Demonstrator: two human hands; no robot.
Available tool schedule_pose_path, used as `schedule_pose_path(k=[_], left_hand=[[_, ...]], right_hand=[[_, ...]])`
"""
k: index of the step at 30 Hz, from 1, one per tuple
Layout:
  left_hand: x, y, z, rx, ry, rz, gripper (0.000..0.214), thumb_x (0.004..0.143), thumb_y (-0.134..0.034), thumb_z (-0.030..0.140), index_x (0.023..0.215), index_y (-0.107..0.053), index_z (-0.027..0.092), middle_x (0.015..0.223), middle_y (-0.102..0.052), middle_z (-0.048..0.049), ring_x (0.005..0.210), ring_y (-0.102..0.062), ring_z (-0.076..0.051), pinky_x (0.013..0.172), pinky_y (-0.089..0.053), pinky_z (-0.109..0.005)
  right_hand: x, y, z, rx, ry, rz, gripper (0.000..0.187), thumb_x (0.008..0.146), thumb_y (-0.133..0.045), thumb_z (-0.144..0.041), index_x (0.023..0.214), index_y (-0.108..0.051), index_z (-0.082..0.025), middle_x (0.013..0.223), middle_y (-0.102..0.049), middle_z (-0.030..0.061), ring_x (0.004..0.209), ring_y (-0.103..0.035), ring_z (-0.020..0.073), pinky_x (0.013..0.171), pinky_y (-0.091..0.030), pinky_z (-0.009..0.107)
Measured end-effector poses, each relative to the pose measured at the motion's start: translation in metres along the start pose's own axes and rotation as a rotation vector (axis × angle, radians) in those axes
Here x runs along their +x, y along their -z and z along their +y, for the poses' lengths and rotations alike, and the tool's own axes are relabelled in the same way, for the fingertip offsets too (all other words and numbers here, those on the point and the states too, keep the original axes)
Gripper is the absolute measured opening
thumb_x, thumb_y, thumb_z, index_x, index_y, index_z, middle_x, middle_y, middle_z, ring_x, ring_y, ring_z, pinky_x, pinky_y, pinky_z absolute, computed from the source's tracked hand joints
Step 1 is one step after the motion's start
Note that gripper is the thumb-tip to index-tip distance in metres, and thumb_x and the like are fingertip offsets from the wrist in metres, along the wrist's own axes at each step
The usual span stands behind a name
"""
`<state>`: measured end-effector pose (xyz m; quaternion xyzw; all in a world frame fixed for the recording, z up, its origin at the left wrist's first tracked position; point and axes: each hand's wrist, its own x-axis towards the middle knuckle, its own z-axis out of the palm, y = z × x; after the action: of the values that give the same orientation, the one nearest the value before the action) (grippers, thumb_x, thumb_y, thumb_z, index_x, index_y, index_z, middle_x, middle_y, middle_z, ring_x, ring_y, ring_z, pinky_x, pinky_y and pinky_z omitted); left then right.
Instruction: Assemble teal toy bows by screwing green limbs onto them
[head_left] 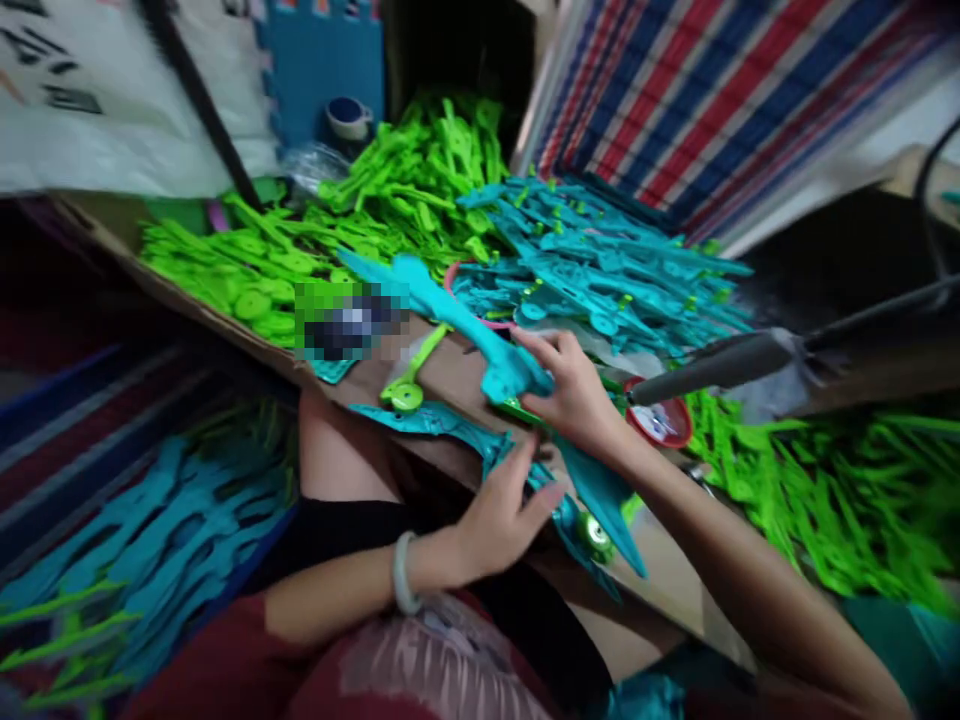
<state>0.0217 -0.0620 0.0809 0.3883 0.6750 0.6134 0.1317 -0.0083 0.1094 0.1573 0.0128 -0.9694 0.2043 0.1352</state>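
My right hand [574, 395] is closed on a long teal plastic toy piece [480, 335] that slants from upper left down past the hand to a pointed end near a small green wheel [596, 532]. My left hand [499, 515], with a pale bangle on the wrist, has its fingers curled against a flat teal plastic part [435, 420] lying at the near edge of the cardboard work surface [450, 375]. A loose green plastic arm with a round end [409, 385] lies on the cardboard just left of the hands.
Heaps of green parts [337, 230] and teal parts [600, 265] cover the back of the surface. More green parts [817, 490] lie at right, teal ones [142, 530] at lower left. A grey tool handle [720, 365] and a red dish [664, 422] sit right of my hands.
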Motion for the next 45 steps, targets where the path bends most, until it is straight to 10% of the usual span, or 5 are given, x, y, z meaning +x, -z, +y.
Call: schedule_pose_path(k=[6, 18, 27, 45], left_hand=[[-0.08, 0.039, -0.03, 0.131, -0.05, -0.302, 0.046, 0.1, -0.053, 0.033, 0.142, -0.048, 0.016, 0.137, -0.064, -0.0146, 0.128, -0.061, -0.024, 0.109, -0.052, -0.04], [-0.097, 0.068, -0.048, 0.244, -0.035, -0.183, 0.026, 0.101, -0.052, 0.025, 0.124, -0.062, 0.018, 0.116, -0.074, -0.0089, 0.107, -0.072, -0.019, 0.093, -0.06, -0.032], [-0.09, 0.087, -0.049, 0.476, -0.298, -0.13, 0.028, 0.099, -0.054, 0.017, 0.126, -0.062, 0.017, 0.118, -0.074, -0.0093, 0.109, -0.071, -0.019, 0.096, -0.059, -0.033], [-0.028, 0.05, -0.066, 0.779, -0.744, -0.208, 0.054, 0.091, -0.066, 0.016, 0.142, -0.052, 0.015, 0.131, -0.066, -0.0201, 0.122, -0.063, -0.034, 0.1, -0.052, -0.046]], right_hand=[[-0.055, -0.015, 0.018, 0.034, 0.079, -0.277, 0.069, 0.077, -0.062, -0.008, 0.141, -0.058, -0.031, 0.11, -0.055, 0.01, 0.104, -0.058, 0.0288, 0.09, -0.053, 0.052], [-0.063, -0.022, 0.032, 0.046, 0.127, -0.395, 0.069, 0.079, -0.06, -0.006, 0.144, -0.056, -0.029, 0.116, -0.052, 0.0122, 0.109, -0.055, 0.0292, 0.093, -0.053, 0.051], [-0.061, -0.027, 0.028, 0.052, 0.048, -0.538, 0.072, 0.086, -0.072, -0.03, 0.151, -0.044, -0.017, 0.121, -0.057, 0.0154, 0.111, -0.059, 0.0275, 0.098, -0.053, 0.046], [-0.064, -0.033, 0.036, -0.011, 0.039, -0.465, 0.069, 0.071, -0.082, -0.04, 0.13, -0.058, -0.012, 0.111, -0.065, 0.004, 0.102, -0.064, 0.0217, 0.088, -0.054, 0.036]])
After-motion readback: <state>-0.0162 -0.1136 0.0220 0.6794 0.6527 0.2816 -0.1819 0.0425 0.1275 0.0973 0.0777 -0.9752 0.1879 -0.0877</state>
